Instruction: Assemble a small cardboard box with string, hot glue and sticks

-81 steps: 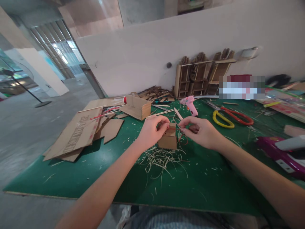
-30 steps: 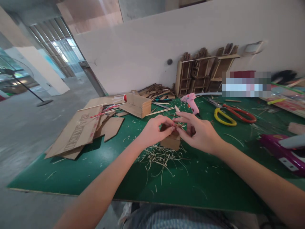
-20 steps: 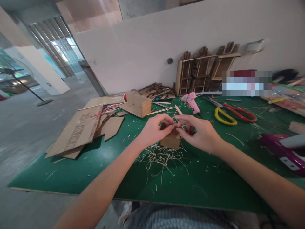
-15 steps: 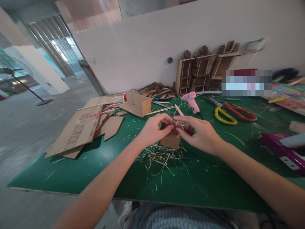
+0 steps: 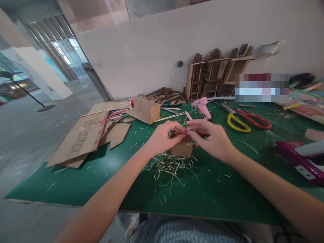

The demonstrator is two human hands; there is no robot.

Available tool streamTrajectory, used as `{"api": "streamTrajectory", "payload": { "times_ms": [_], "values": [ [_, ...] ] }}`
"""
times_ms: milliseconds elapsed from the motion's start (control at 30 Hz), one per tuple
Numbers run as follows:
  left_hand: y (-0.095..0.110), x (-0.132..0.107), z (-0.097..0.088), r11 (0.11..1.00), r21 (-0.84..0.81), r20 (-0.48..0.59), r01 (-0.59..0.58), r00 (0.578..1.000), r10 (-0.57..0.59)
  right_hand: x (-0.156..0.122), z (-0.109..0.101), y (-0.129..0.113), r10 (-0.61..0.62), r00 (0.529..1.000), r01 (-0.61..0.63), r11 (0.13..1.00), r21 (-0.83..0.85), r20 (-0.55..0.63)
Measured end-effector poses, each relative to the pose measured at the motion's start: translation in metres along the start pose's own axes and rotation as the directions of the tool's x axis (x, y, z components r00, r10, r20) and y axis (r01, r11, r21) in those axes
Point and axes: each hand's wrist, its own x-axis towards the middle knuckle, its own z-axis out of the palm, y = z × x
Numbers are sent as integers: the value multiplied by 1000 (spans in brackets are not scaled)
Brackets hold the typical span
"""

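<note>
A small brown cardboard box piece [image 5: 181, 149] stands on the green table [image 5: 101, 175], amid a heap of thin pale shavings [image 5: 169, 166]. My left hand [image 5: 162, 138] is curled over its top left, fingers pinched together. My right hand [image 5: 211, 139] meets it from the right, thumb and forefinger pinched at the box's top edge. What the fingertips pinch between them is too small to name. Both hands touch the box.
Flat cardboard sheets [image 5: 80, 140] and an open cardboard box [image 5: 145, 110] lie at the left rear. A pink glue gun [image 5: 202, 107], yellow and red scissors [image 5: 244, 121] and a cardboard rack [image 5: 215, 77] sit behind. A purple tool [image 5: 300, 160] lies at the right.
My right hand has closed in from apart to meet my left hand over the box top. Its fingers, spread a second ago, are now pinched. The box stayed in place.
</note>
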Motion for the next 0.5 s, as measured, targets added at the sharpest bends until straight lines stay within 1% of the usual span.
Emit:
{"api": "streamTrajectory", "payload": {
  "times_ms": [100,167,367,500],
  "values": [
    [0,0,0,1000,-17,-4,5,1000,-5,1,1,1,28,999,-26,996,90,-15],
    [-1,0,1,1000,-10,-9,3,1000,-3,1,1,1,20,1000,-18,993,114,-17],
    [-1,0,2,1000,-12,-20,-3,1000,3,1,1,-3,-31,999,32,999,7,-23],
    [0,0,1,997,-72,-14,31,999,-32,0,1,-5,-76,996,74,996,-52,-44]
  ]
}}
